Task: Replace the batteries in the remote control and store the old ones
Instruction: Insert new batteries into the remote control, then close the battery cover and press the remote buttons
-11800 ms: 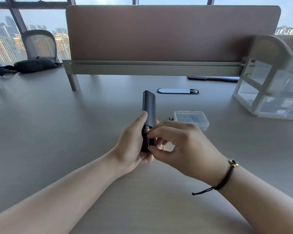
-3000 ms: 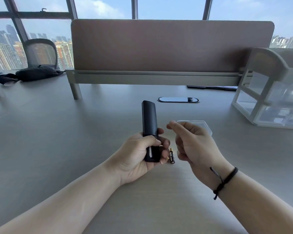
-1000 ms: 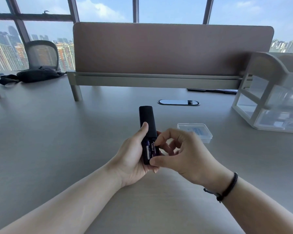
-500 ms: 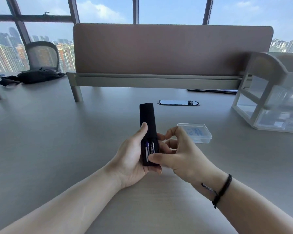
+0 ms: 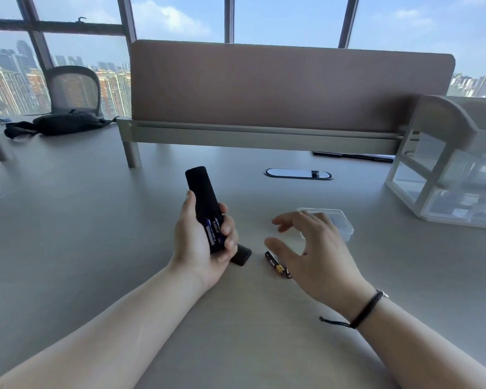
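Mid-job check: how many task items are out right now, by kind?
Black remote control: 1
Blue-labelled batteries in the remote: 2
Black battery cover on the desk: 1
Black-and-gold batteries on the desk: at least 1, a second partly hidden
Clear plastic case: 1
Total: at least 6

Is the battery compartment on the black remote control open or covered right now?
Open: purple-labelled batteries show in the black remote control; its black cover lies on the table.

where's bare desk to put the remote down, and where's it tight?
Free: the wide desk patch left of the left hand, up to the divider leg; also the near strip between the forearms. Crowded: between the hands, where the battery cover and old batteries lie, and by the clear case behind the right hand.
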Demonstrator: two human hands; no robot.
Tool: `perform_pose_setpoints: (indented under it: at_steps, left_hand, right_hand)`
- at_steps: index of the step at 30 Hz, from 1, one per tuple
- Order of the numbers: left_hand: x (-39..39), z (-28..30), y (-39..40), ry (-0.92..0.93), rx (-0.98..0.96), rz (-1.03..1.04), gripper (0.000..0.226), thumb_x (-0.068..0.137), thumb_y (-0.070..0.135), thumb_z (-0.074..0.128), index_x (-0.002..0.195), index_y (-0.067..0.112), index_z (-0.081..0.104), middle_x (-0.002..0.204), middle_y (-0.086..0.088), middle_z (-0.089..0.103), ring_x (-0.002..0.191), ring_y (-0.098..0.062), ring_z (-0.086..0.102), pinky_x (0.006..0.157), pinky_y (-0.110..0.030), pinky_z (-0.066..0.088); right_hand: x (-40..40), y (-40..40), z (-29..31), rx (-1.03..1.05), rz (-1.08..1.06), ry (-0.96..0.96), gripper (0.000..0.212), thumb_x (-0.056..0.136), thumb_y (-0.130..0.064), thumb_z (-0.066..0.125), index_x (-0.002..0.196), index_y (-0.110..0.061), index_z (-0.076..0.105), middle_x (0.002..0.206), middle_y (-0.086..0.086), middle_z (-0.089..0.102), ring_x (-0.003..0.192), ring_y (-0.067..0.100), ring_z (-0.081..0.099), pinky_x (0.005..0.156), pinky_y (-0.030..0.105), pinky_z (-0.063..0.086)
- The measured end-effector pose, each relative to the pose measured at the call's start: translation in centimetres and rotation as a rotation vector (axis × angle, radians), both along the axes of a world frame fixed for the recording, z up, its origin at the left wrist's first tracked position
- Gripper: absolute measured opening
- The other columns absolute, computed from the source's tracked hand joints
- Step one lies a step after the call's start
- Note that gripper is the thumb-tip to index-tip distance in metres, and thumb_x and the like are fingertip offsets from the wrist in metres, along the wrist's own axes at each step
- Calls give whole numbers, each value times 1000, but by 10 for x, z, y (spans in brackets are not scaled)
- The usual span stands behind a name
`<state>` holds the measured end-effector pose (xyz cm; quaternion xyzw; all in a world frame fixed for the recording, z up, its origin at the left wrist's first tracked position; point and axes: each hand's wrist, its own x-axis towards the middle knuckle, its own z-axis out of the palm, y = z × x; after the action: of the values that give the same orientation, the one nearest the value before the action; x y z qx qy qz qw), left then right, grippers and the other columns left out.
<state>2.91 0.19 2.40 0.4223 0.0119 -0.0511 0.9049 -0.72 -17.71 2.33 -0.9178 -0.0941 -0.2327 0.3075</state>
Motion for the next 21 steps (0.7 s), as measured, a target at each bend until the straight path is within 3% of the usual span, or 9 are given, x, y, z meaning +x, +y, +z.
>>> perform_pose_setpoints:
  at_steps: [4, 8, 12, 15, 18, 21]
  left_hand:
    - [1, -1, 1, -11, -10, -13, 58, 96, 64, 32, 77, 13, 54, 53, -4, 41, 33, -18, 38, 31, -17, 19]
    - [3, 1, 3, -27, -16, -20, 58, 97, 61, 31, 77, 12, 53, 52, -5, 42, 33, -19, 38, 31, -17, 21]
    - [2, 3, 4, -25, -41, -33, 57, 97, 60, 30, 77, 11, 52, 51, -5, 43, 34, -20, 41, 31, -17, 24]
    - [1, 4, 1, -32, -21, -46, 57, 97, 60, 29, 77, 12, 52, 52, -6, 44, 35, -21, 43, 32, -18, 26]
    - [1, 3, 2, -22, -31, -45, 57, 97, 61, 31, 78, 12, 52, 54, -8, 44, 38, -22, 45, 35, -18, 29]
    - [2, 3, 3, 3, -12, -46, 57, 96, 62, 32, 78, 13, 53, 55, -10, 49, 41, -23, 48, 42, -23, 34]
  right_hand:
    - [4, 21, -5, -366, 70, 74, 60, 78, -73, 48, 125, -38, 61, 125, -21, 62, 132, 14, 36, 103, 32, 23]
    - [11, 46, -7, -553, 44, 91, 57, 82, -76, 35, 104, -36, 69, 113, -13, 64, 127, 19, 38, 102, 37, 26]
    - [18, 55, 1, -500, 19, 223, 39, 89, -62, 47, 97, -34, 73, 108, -4, 60, 115, 24, 42, 93, 38, 32]
    - [23, 60, 6, -444, 6, 257, 23, 87, -48, 58, 83, -27, 66, 99, -3, 63, 111, 26, 45, 86, 37, 32]
    - [24, 62, 11, -298, 30, 222, 24, 80, -28, 66, 64, -30, 48, 77, -11, 61, 99, 26, 57, 79, 36, 37]
    - [22, 56, 23, -39, 27, 186, 20, 77, -13, 66, 67, -29, 60, 69, -10, 67, 80, 22, 66, 68, 30, 49]
